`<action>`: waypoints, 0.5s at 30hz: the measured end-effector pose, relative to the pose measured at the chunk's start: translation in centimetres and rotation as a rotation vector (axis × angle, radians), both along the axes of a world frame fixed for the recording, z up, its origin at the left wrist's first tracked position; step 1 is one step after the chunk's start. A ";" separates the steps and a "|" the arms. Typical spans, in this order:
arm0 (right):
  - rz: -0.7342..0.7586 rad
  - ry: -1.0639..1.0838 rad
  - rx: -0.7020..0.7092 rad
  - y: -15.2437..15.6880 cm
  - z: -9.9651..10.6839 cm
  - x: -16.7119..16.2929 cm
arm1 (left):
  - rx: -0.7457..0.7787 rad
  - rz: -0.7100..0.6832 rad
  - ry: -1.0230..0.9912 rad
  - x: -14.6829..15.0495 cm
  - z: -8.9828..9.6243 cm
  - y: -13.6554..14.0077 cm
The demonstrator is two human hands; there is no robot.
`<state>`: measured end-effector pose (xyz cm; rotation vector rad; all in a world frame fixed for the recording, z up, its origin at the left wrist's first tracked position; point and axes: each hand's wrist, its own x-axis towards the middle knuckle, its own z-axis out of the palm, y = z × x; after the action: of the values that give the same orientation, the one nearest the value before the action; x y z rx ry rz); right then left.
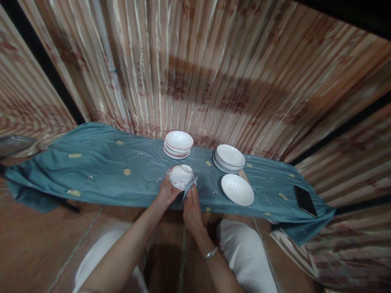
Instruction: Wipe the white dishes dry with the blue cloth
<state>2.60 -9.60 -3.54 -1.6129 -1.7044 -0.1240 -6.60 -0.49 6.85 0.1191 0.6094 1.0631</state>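
A white bowl (180,176) with small reddish marks is tipped so that its underside and foot ring face up. My left hand (167,191) grips its left rim, fingers partly hidden by the bowl. Against its right side, my right hand (192,207) presses a blue-grey cloth (190,186), with the fingers closed over it. Just behind the bowl stands a stack of red-rimmed bowls and plates (179,142). To the right is a stack of white dishes (229,156), and in front of that a single white dish (237,189) lies face up.
A teal patterned cloth (104,171) covers the long narrow table. Near its right end lies a black phone (305,200). Something thin and tan, perhaps chopsticks (243,175), shows between the white dishes. Pleated curtains (189,73) hang behind, with dark frame poles (45,61) at the sides.
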 end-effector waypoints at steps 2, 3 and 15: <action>-0.029 0.121 -0.054 0.3 -0.2 0.2 | -0.053 0.033 0.052 0.0 0.2 -0.2; -0.039 0.184 -0.081 0.4 -0.1 0.4 | -0.077 0.051 0.076 0.0 0.4 -0.3; -0.126 0.687 -0.279 5.5 1.5 4.4 | -0.028 0.027 0.158 0.2 0.2 -0.8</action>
<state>7.00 -4.13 -2.06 -1.6955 -1.1176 0.5688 -6.37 -1.27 7.04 0.1721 0.7705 1.0769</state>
